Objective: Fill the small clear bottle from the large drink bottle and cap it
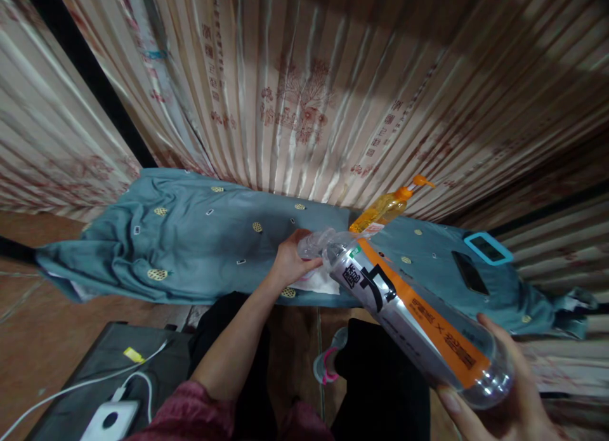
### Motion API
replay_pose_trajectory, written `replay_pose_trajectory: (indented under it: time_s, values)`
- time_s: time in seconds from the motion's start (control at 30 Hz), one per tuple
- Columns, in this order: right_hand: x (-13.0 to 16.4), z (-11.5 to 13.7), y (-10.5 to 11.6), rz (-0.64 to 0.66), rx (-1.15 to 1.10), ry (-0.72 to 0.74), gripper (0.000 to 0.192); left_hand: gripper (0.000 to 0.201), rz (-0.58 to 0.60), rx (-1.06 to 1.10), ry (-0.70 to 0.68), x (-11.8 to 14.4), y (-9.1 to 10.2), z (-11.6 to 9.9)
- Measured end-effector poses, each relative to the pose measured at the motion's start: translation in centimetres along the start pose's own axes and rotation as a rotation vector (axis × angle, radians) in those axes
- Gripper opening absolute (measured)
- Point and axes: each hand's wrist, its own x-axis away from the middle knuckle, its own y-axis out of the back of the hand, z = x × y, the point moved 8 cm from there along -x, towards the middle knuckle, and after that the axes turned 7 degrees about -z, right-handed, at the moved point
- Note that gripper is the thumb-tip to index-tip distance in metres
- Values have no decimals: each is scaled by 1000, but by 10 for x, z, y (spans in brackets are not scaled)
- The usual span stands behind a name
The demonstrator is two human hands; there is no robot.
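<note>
My right hand (pixel 499 390) grips the base of a large clear plastic bottle (pixel 409 308) with a grey and orange label, tilted so its neck points away toward the table. My left hand (pixel 290 260) rests at the bottle's mouth, over a white tissue or cloth (pixel 321 282) lying on the blue patterned cloth (pixel 200 238) that covers the table. Whether the left fingers hold a cap is hidden. An orange pump bottle (pixel 387 209) with yellow liquid stands just behind the bottle's neck.
Two phones lie on the cloth at the right, one dark (pixel 469 273), one in a light blue case (pixel 488 247). Striped curtains hang behind. A dark case with white cables and a white charger (pixel 111 419) sits at lower left. My dark-trousered legs are below.
</note>
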Motion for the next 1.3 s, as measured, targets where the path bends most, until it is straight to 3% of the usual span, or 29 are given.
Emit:
replay_pose_trajectory:
  time_s: [0.3,1.03,1.3]
  values:
    - [-3,0,1,2,67,67,108,48,-17,32,16,1,0,1]
    - [-1,-13,2,27,-27,-15,107,51,-4,18,26,0,0,1]
    - [-2,4,-1,-8,26,54,99,51,-3,6,25,0,-1,5]
